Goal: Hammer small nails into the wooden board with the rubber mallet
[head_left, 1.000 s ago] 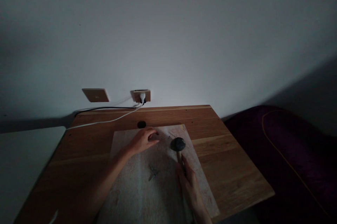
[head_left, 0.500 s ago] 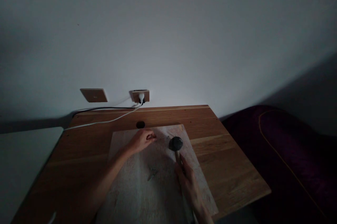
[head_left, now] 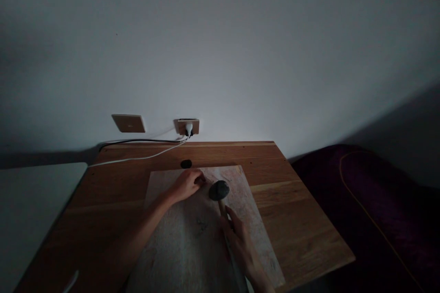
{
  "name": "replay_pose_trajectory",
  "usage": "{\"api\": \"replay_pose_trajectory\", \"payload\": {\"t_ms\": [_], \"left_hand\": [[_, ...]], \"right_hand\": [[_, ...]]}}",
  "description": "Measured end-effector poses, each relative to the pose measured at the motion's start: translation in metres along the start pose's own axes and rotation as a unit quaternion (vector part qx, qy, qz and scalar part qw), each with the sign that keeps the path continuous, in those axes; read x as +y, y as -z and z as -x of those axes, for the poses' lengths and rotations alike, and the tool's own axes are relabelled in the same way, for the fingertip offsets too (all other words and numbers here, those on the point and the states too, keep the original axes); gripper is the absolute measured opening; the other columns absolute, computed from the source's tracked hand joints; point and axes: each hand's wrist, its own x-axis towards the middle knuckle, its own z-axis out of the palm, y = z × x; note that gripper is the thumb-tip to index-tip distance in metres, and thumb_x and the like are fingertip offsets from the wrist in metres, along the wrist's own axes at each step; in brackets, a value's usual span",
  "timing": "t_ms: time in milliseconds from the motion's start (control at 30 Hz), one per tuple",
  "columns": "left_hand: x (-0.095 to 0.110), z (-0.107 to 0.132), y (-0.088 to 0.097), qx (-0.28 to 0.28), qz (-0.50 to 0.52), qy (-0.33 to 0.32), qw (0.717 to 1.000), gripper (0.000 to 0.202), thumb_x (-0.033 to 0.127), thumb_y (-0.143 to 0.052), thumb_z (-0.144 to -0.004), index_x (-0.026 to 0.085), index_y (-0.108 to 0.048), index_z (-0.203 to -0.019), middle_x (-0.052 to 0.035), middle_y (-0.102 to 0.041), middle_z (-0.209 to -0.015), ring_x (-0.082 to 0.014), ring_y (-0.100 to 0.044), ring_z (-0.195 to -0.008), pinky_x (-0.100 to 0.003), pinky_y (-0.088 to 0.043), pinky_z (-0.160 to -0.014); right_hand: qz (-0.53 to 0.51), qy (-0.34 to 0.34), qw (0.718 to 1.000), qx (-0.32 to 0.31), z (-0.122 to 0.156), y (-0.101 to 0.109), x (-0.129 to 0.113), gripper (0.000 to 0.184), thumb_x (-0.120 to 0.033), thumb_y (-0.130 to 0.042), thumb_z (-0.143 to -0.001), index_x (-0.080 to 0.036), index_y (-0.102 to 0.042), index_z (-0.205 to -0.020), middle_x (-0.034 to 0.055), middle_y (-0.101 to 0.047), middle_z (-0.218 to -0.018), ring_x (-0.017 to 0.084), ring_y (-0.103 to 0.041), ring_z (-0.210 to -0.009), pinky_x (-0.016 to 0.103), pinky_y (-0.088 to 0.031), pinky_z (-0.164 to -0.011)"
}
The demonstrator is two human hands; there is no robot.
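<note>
A pale wooden board (head_left: 172, 247) lies on the brown wooden table (head_left: 302, 233). My right hand (head_left: 239, 242) is closed round the handle of a hammer; its dark head (head_left: 219, 190) hovers over the board's far part. My left hand (head_left: 187, 183) rests near the board's far edge, its fingers pinched together just left of the hammer head; what they hold is too small to make out. A few small dark nails (head_left: 202, 225) lie on the middle of the board.
A dark round hole (head_left: 186, 163) sits in the table behind the board. Black and white cables (head_left: 137, 153) run from a wall socket (head_left: 187, 126) along the table's back. A dark purple seat (head_left: 374, 210) stands to the right.
The hammer head has shifted left, closer to my left hand's fingertips. My right hand moved left with it. My left hand has stayed at the board's far edge.
</note>
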Motion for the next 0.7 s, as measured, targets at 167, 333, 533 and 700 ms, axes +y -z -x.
{"api": "replay_pose_trajectory", "payload": {"t_ms": [167, 333, 533, 700], "left_hand": [[0.000, 0.000, 0.000, -0.006, -0.003, -0.008, 1.000, 0.016, 0.003, -0.068, -0.081, 0.017, -0.073, -0.085, -0.0045, -0.075, -0.088, -0.0202, -0.069, -0.082, -0.028, -0.048, -0.075], [0.006, 0.001, 0.001, 0.011, -0.023, -0.021, 0.999, 0.012, 0.019, -0.074, -0.086, 0.020, -0.072, -0.098, -0.0055, -0.074, -0.099, -0.0224, -0.070, -0.092, -0.031, -0.052, -0.086], [0.002, 0.002, 0.000, 0.019, -0.006, -0.040, 0.999, 0.060, 0.035, -0.087, -0.076, 0.023, -0.063, -0.129, -0.0097, -0.066, -0.134, -0.0329, -0.061, -0.126, -0.046, -0.050, -0.108], [-0.002, 0.002, -0.002, 0.034, 0.009, -0.067, 0.997, 0.069, 0.028, -0.089, -0.072, 0.023, -0.061, -0.135, -0.0125, -0.063, -0.138, -0.0347, -0.060, -0.129, -0.049, -0.048, -0.112]], "right_hand": [[-0.007, -0.026, 0.998, -0.062, 0.005, 0.006, -0.003, 0.081, -0.080, -0.054, -0.091, -0.018, -0.058, -0.143, -0.0069, -0.050, -0.058, 0.011, -0.044, -0.041, 0.020, -0.036, -0.036], [-0.043, -0.021, 0.996, -0.075, 0.000, -0.003, -0.018, 0.081, -0.081, -0.050, -0.093, -0.016, -0.052, -0.142, -0.0114, -0.042, -0.057, 0.007, -0.031, -0.038, 0.015, -0.028, -0.031], [-0.060, -0.014, 0.995, -0.077, -0.016, -0.013, -0.041, 0.076, -0.074, -0.052, -0.095, -0.019, -0.047, -0.146, -0.0118, -0.044, -0.058, 0.007, -0.033, -0.037, 0.015, -0.030, -0.031], [-0.025, 0.001, 0.994, -0.102, -0.024, -0.022, -0.042, 0.066, -0.068, -0.049, -0.100, -0.018, -0.051, -0.143, -0.0110, -0.044, -0.056, 0.007, -0.034, -0.038, 0.015, -0.029, -0.031]]}}
